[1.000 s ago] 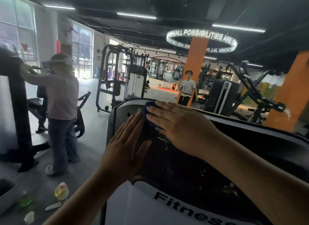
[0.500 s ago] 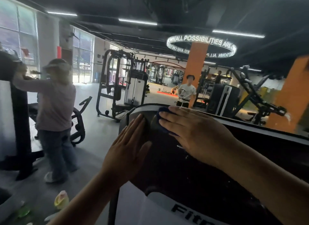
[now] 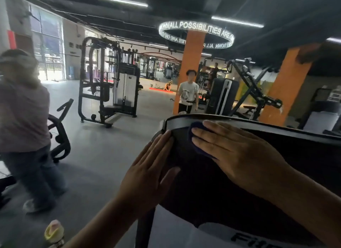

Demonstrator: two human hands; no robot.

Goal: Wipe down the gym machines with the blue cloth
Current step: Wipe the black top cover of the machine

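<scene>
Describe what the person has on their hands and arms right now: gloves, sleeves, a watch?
Nothing is worn that shows. The left hand and right hand are ungloved, with no ring that I can make out. Neither wrist carries a watch or bracelet. No sleeve comes into view: each arm is uncovered from the wrist to the frame's edge.

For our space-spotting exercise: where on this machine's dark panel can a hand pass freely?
Bare: dark panel right of the right hand, under the grey rim; between left hand and white label. Crowded: top-left corner, both hands, blue cloth.
</scene>
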